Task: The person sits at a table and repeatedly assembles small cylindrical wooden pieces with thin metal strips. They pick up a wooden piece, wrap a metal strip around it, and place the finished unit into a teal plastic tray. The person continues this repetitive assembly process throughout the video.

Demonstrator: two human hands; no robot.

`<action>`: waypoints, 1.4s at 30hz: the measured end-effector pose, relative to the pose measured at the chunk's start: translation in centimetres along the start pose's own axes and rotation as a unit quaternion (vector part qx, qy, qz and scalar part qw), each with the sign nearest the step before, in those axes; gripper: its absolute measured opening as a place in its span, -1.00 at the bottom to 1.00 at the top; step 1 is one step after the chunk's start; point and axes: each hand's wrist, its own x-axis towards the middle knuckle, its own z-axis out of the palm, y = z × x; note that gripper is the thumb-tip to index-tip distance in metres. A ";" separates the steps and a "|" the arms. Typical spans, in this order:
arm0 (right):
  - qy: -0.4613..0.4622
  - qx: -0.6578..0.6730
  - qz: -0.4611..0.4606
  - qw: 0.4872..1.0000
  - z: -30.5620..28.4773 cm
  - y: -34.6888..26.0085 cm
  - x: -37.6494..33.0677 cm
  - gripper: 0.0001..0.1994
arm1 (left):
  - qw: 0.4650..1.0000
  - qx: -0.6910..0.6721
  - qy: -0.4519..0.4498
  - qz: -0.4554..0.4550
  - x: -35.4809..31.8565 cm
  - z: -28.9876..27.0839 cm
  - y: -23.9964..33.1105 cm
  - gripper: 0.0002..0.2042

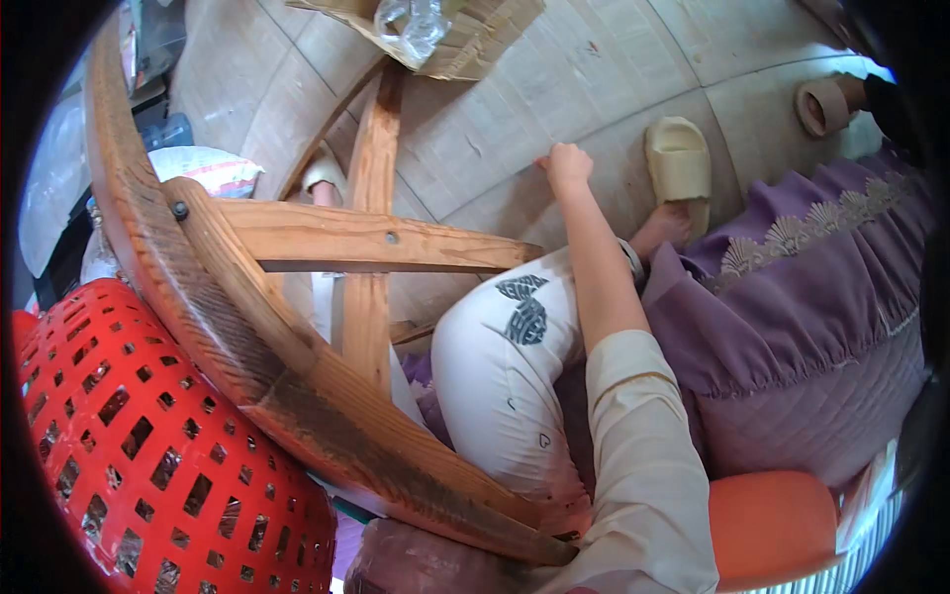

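Observation:
My right arm, in a rolled cream sleeve, reaches out over the tiled floor. At its end my right hand [569,166] is closed, its fingers curled in; what they hold, if anything, is hidden. Below that hand is my bent knee in printed white trousers [505,366]. To its left stands a curved wooden frame [327,406] with crossing bars [371,238] bolted together. The hand is apart from the wood. No part of my left hand shows.
A red slotted plastic basket [168,445] sits at the left, against the frame. Purple ruffled cloth [792,297] covers something at the right, above an orange seat [772,525]. A cardboard box [485,40] with clear plastic lies beyond. Slippers [681,158] rest on the floor.

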 end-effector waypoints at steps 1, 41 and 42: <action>0.008 0.000 -0.001 1.000 0.6 0.2 0.4 -0.66 | 1.000 -0.001 0.004 -0.003 -0.3 -0.2 0.0 -0.69; -0.221 0.190 -0.515 0.806 -20.7 -19.2 -3.7 -0.85 | 0.989 -0.085 0.057 0.103 1.7 5.5 -6.5 -0.69; -0.295 0.219 -0.474 0.800 -20.8 -20.0 -3.7 -0.87 | 0.988 -0.088 0.061 0.112 2.0 5.7 -6.8 -0.69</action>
